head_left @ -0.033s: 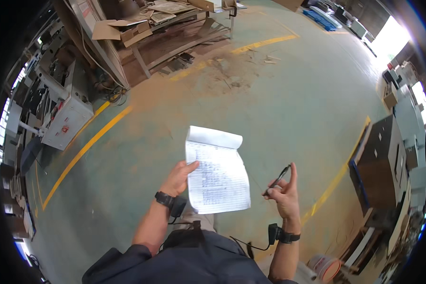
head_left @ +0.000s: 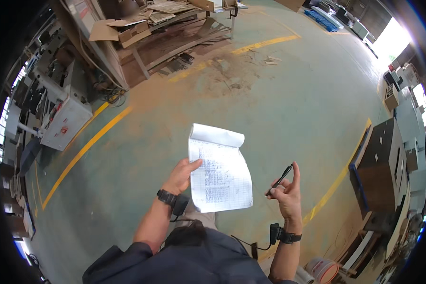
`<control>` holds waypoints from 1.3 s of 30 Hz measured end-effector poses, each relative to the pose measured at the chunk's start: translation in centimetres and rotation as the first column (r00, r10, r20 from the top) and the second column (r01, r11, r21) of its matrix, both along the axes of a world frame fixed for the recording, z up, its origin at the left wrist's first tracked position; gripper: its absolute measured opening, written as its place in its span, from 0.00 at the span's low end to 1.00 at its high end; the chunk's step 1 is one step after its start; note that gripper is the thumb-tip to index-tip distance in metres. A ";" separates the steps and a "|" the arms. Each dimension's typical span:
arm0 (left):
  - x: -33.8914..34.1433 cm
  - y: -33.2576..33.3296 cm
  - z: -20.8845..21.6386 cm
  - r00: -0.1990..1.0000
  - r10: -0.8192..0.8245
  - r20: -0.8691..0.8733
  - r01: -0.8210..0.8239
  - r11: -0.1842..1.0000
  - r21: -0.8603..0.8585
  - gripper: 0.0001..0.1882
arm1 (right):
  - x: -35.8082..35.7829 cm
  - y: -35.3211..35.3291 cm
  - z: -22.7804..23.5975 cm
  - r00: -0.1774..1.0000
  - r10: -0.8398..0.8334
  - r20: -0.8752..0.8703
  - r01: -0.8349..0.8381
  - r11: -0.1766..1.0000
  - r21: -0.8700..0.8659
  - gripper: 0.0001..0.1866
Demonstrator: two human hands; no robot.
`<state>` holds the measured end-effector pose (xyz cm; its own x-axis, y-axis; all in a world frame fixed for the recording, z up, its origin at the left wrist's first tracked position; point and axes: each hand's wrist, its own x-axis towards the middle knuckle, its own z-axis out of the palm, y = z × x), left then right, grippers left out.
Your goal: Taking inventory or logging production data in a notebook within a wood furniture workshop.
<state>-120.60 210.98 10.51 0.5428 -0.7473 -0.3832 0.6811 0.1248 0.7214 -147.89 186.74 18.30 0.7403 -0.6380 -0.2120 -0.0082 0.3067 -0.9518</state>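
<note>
My left hand (head_left: pixel 179 177) grips the left edge of a lined notepad (head_left: pixel 222 177), its thumb lying on the page. Dense handwriting covers the ruled sheet, and the top pages are rolled back over the upper edge. To the right of the pad, my right hand (head_left: pixel 288 193) holds a dark pen (head_left: pixel 281 175) between thumb and fingers, with the index finger pointing up. The pen is apart from the paper. Each wrist wears a black strap with a small device on it.
A workbench with cardboard and wood scraps (head_left: pixel 170 14) stands far left, near debris (head_left: pixel 227 78) on the floor. At left is a white machine (head_left: pixel 68 124). A dark brown cabinet (head_left: pixel 376 165) stands at right, with a bucket (head_left: pixel 323 270) lower right. Yellow lines mark the floor.
The notepad and my left hand have shifted slightly to the right. My right hand with the pen has also moved a little to the right.
</note>
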 end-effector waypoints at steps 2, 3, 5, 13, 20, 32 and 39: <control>2.8 -4.3 -0.4 0.997 -0.070 0.021 0.069 0.997 0.022 0.19 | 2.3 -3.1 0.0 0.999 -0.026 -0.024 0.026 1.000 0.006 0.59; 3.9 -6.3 -0.7 0.997 -0.081 0.005 0.081 0.996 0.022 0.19 | 2.8 -4.3 0.2 0.996 -0.068 -0.049 0.069 0.998 0.014 0.57; 7.8 -12.4 -0.1 0.991 -0.130 0.020 0.130 0.991 -0.023 0.18 | 5.8 -8.0 1.6 0.989 -0.143 -0.030 0.144 0.990 0.015 0.55; 20.6 -35.0 4.2 0.976 -0.217 0.005 0.216 0.973 -0.075 0.15 | 17.3 -25.2 4.9 0.928 -0.369 0.049 0.371 0.928 -0.043 0.60; 30.7 -56.4 2.0 0.955 -0.282 0.093 0.287 0.957 -0.042 0.17 | 27.1 -46.4 1.0 0.923 -0.376 0.074 0.380 0.925 -0.033 0.59; 44.7 -80.8 1.4 0.997 -0.071 0.006 0.071 0.997 -0.028 0.17 | 44.4 -80.4 0.6 0.968 -0.242 0.071 0.244 0.969 -0.023 0.41; 54.0 -99.5 -2.0 0.995 0.092 -0.035 -0.090 0.993 0.071 0.17 | 55.7 -100.8 -2.4 0.964 -0.266 -0.022 0.266 0.964 -0.020 0.05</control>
<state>-66.60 111.48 8.48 0.5912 -0.6665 -0.4542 0.6966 0.1382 0.7040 -92.21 85.93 15.87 0.5379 -0.8149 -0.2158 0.0481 0.2852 -0.9573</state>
